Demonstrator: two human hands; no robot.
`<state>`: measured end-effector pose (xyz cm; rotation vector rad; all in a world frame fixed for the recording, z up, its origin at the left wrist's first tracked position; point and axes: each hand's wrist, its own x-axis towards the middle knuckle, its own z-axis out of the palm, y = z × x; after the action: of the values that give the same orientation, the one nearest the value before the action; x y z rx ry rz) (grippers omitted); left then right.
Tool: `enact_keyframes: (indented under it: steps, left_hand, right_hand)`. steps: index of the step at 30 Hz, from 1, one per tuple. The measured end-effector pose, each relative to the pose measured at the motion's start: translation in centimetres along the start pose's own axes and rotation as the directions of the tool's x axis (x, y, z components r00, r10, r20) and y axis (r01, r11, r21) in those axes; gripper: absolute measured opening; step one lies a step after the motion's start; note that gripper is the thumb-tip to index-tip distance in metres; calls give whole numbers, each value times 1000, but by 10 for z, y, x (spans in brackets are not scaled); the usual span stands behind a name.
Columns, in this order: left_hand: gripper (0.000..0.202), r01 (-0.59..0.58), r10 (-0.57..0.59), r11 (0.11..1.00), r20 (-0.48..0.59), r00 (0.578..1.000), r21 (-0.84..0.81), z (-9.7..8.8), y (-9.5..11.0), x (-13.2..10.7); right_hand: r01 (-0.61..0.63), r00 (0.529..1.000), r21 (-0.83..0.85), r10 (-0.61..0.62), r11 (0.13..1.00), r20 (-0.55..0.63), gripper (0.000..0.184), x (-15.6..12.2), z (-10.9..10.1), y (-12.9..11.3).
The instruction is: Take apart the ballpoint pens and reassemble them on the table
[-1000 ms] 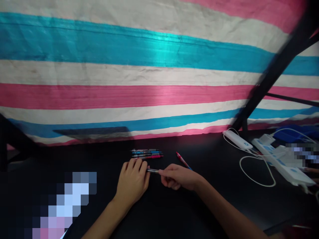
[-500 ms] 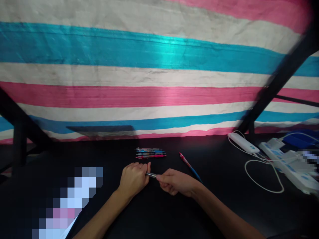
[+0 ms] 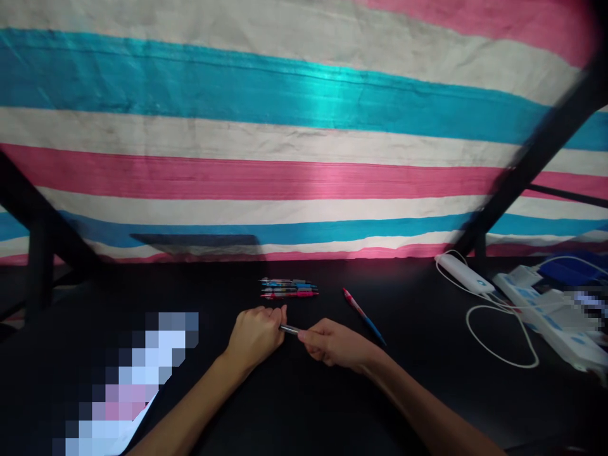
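Note:
Between my two hands runs a slim pen with a silvery grey barrel. My left hand is closed in a fist around one end of it. The thumb and fingers of my right hand pinch the other end. Only a short middle stretch of the pen shows; both its ends are hidden in my fingers. Just beyond my left hand, several pens lie side by side in a row, the nearest one pink. To the right of them a red and blue pen lies slanted on the black table.
On the right are a white power strip, a white plug-in device and a looped white cable. A blurred-out bright screen lies at the left. Behind hangs a striped sheet with dark frame bars at both sides.
The view has shifted slightly. Both hands keep their hold on the pen, with hardly any movement, and the other pens lie as before.

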<state>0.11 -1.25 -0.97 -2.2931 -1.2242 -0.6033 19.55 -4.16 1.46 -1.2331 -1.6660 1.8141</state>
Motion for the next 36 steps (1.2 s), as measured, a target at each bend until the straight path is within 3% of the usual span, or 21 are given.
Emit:
enact_keyframes:
  steps: [4, 7, 11, 15, 19, 21, 24, 25, 26, 28, 30, 33, 34, 36]
  left_hand:
    - [40, -23, 23, 1000, -41, 999, -13, -1, 3, 0]
    - [38, -69, 67, 997, -72, 995, -30, -1, 8, 0]
    - [31, -134, 129, 990, -114, 985, -38, 1, 16, -2]
    - [25, -173, 173, 985, -112, 979, 12, -5, 23, -3]
    - [21, -217, 217, 976, -168, 962, 16, -13, 26, 2]
    - [21, -244, 239, 970, -251, 938, 14, -15, 26, 6]
    - [28, -302, 278, 953, -382, 881, -1, -16, 24, 9]
    - [31, -319, 287, 948, -410, 866, -11, -17, 24, 10]
    - [33, -328, 288, 945, -427, 857, -21, -17, 24, 10]
    - [38, -328, 282, 944, -430, 858, -35, -16, 24, 10]
    - [39, -305, 266, 952, -413, 871, -31, -15, 24, 10]
    - [38, -241, 228, 970, -375, 899, 12, -10, 25, 10]
    - [37, -216, 213, 976, -352, 911, 32, -7, 26, 10]
    - [36, -167, 180, 984, -280, 943, 67, -2, 29, 10]
  right_hand:
    - [-63, 996, 39, 61, 997, 60, 38, -2, -4, -3]
    - [-35, 996, 12, 34, 999, 83, 19, -6, -6, -8]
    - [-78, 987, -16, 80, 997, 142, 21, -8, 1, -10]
    - [-128, 987, -33, 130, 991, 89, 4, -7, 13, -7]
    - [-131, 981, 33, 125, 991, 148, 23, -6, 13, -9]
    - [-218, 940, 173, 159, 961, 302, 25, -6, 10, -10]
    - [-405, 796, 310, 165, 860, 582, 29, -3, 8, -10]
    - [-433, 768, 309, 168, 847, 617, 30, -3, 10, -9]
    - [-437, 770, 299, 182, 848, 611, 29, -3, 13, -9]
    - [-391, 841, 263, 226, 882, 492, 23, -3, 21, -10]
    - [-301, 924, 180, 240, 936, 299, 17, -6, 28, -13]
    - [-103, 994, -150, 105, 983, 3, 14, -9, 32, -15]
    - [-57, 995, -321, 28, 945, -93, 15, -10, 32, -15]
    - [-63, 960, -628, -126, 775, -251, 17, -9, 31, -12]
